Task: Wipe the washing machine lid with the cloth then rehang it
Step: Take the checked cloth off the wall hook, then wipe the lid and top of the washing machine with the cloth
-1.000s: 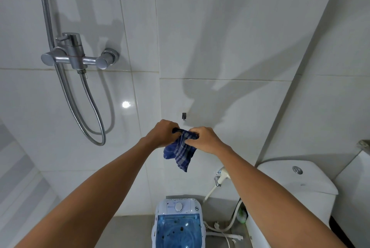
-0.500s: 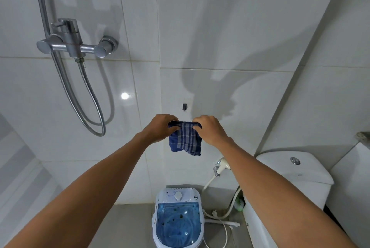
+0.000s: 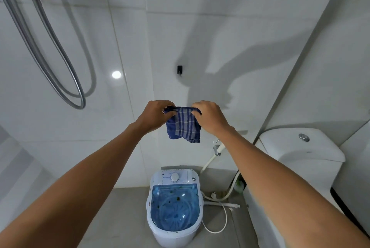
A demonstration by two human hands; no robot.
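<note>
A: How many things are in the room?

B: One blue checked cloth, one small black hook on the tiled wall, one washing machine on the floor with a blue see-through lid, one toilet, one shower hose.

A: And the hands?

B: Two, both arms stretched forward. The left hand and the right hand each pinch a top corner of the cloth, fingers closed on the fabric, knuckles up.

A: Where does the cloth hang?

B: Between the two hands, drooping below them, under the hook and apart from it, well above the washing machine. Dark specks dot the lid.
</note>
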